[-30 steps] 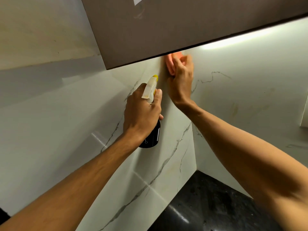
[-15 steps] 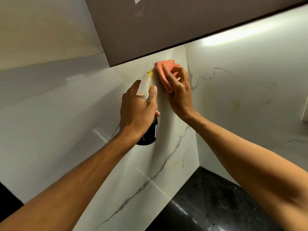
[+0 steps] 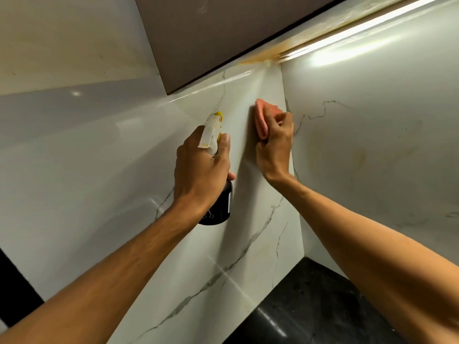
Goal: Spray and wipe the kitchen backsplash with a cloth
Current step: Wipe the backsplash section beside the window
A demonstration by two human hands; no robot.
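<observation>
The backsplash is glossy white marble with grey veins, and it meets a second wall panel at an inside corner. My right hand presses a folded pink cloth flat against the backsplash just left of that corner. My left hand grips a dark spray bottle with a white and yellow trigger head, held upright a little left of the cloth, nozzle toward the wall.
A brown upper cabinet overhangs the wall, with a lit light strip under it. Yellowish stains mark the right wall panel. A black speckled countertop lies at the bottom right.
My right hand has slid the cloth down the backsplash from under the cabinet edge. The left hand and bottle have stayed beside it. More of the cabinet underside and the countertop shows now.
</observation>
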